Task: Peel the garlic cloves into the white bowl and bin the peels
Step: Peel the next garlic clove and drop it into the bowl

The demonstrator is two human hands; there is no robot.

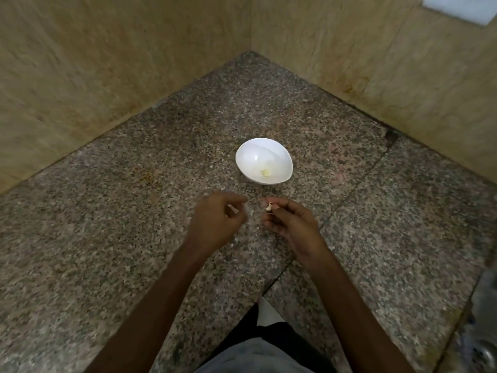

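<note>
While the right hand (290,224) pinches a clove (268,207) just below the mid-frame bowl (243,153) and the left hand (215,220) curls (on what, if anything, I cannot tell), the clove may slip onto the counter (129,211).

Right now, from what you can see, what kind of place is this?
Probably a kitchen corner: a speckled stone counter meets two beige walls, a white bowl sits on it, and the right hand pinches a garlic clove.
</note>
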